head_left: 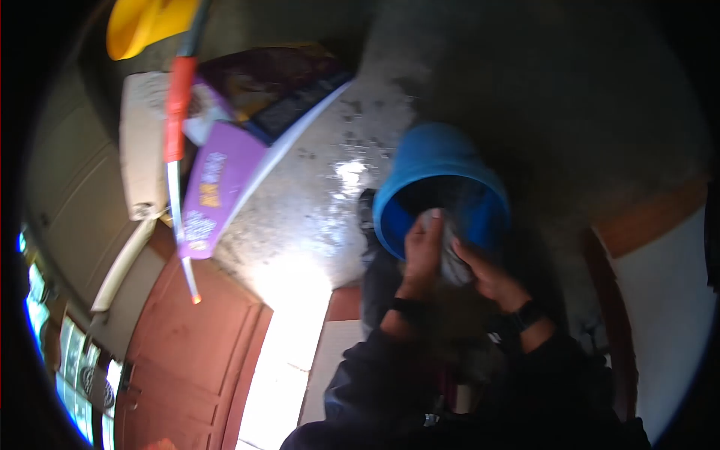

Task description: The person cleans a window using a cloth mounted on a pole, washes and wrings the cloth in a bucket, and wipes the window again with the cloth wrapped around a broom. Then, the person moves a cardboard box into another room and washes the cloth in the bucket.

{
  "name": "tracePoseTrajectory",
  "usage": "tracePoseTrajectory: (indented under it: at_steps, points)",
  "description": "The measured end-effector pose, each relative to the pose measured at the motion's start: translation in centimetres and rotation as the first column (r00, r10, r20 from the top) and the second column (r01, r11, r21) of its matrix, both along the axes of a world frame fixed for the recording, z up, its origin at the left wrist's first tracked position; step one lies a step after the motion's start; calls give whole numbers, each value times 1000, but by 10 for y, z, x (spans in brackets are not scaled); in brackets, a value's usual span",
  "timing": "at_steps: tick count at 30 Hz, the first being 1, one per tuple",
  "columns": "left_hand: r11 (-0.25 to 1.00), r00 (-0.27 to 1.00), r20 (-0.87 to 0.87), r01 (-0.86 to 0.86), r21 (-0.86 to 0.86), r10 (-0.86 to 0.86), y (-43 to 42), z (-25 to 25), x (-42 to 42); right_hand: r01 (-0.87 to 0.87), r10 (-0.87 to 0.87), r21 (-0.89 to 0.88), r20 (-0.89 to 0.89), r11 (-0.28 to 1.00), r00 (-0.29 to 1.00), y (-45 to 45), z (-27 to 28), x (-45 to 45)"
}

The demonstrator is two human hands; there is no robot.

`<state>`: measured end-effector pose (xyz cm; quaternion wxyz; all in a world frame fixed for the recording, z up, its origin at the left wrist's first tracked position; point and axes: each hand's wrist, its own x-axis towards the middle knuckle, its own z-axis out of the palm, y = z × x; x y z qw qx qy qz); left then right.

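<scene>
A blue bucket point(442, 161) is on the floor in front of me, its dark mouth facing my hands. Right at its rim, a wet-looking grey cloth point(453, 264) is bunched up between my two hands. My left hand point(424, 251) is closed around the cloth's left side, thumb pointing up. Pressing from the other side, my right hand point(486, 274) has its fingers on the cloth, slightly blurred. Dark bands show at both wrists. What lies deep inside the bucket is hidden in shadow.
Bare concrete floor point(315, 165) with wet patches stretches ahead. At the left are a purple printed sheet point(221, 176), a cardboard piece point(142, 142), a red-gripped pole point(176, 112) and a yellow object point(146, 26). A reddish door point(191, 337) stands beside a bright opening.
</scene>
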<state>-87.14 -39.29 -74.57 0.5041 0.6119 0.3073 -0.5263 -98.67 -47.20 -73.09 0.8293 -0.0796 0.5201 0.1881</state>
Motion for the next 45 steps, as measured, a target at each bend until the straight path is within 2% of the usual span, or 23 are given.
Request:
tracePoseTrajectory:
  at_steps: [2, 3, 5, 6, 7, 8, 10, 12, 14, 15, 17, 18, 19, 20, 21, 22, 24, 26, 29, 32, 34, 39, 45]
  points:
    - [966, 956, 140, 255, 50, -259, 2, -2, 4, -233, 230, 25, 78, 972, 970, -23, 15, 11]
    - [939, 924, 166, 341, 49, -345, 2, 1, 10, -227, 252, -115, 308, 967, 918, -22, 6, -14]
    - [864, 836, 227, 500, 58, -500, 3, 5, 20, -279, 312, -143, 352, 950, 883, -7, 1, 2]
    - [766, 692, 382, 639, 70, -612, 16, -10, 18, -377, 376, -26, 170, 926, 911, -10, 10, 21]
    - [596, 367, 638, 782, 183, -677, 36, -37, 6, -479, 513, -203, 173, 854, 841, 7, -2, 13]
    - [403, -19, 781, 849, 342, -624, 52, -57, -1, -548, 608, -298, 170, 782, 775, 15, -9, 10]
    - [333, 66, 569, 863, 379, -820, 52, -55, -3, -662, 756, -397, 150, 636, 637, 22, -13, 13]
    - [334, 176, 404, 869, 364, -898, 38, -44, 5, -620, 705, -376, 147, 689, 694, 20, -14, 10]
    - [406, 313, 297, 850, 337, -902, 28, -27, 9, -397, 449, -289, 145, 871, 881, 29, -10, -10]
    - [510, 357, 473, 824, 246, -805, 36, -37, 4, -638, 750, -426, 174, 642, 638, 6, 8, 8]
    - [640, 413, 753, 768, 14, -512, 52, -66, -4, -491, 650, -459, 304, 741, 697, -7, 18, 1]
    - [785, 757, 510, 576, -228, -408, 49, -46, 6, -410, 592, -463, 370, 785, 716, -4, 19, -8]
    - [886, 959, 167, 276, -373, -228, 43, -24, 12, -325, 632, -598, 419, 732, 652, 2, 9, -23]
    - [915, 978, -209, -75, -396, -10, 39, -7, 18, -216, 672, -716, 443, 664, 593, 4, 9, -26]
    - [903, 982, -188, -76, -423, -5, 40, -4, 22, -234, 782, -831, 325, 504, 531, 0, 8, -28]
    - [889, 985, -170, -79, -450, 1, 41, -2, 24, -264, 804, -847, 273, 461, 527, 0, 8, -29]
    - [910, 990, 107, 128, -395, -93, 42, -9, 22, -326, 842, -869, 169, 373, 512, -3, 17, -20]
    - [897, 769, 547, 437, -72, -331, 36, -9, 19, -370, 854, -859, 136, 354, 502, -8, 21, -20]
    - [938, 906, 313, 331, -99, -286, 30, 14, 30, -403, 848, -825, 159, 395, 506, -8, 24, -22]
    - [635, 472, 504, 741, 217, -723, 43, -23, 22, -433, 825, -773, 197, 463, 530, -10, 25, -17]
    - [579, 438, 394, 713, 395, -808, 35, -20, 17, -443, 804, -739, 222, 508, 552, -13, 26, -15]
    - [305, 415, 47, 581, 754, -909, -33, 49, 13, -451, 729, -624, 299, 638, 616, -18, 29, -10]
    - [355, 316, 190, 624, 697, -929, -42, 102, 34, -431, 587, -420, 390, 799, 709, -20, 34, -3]
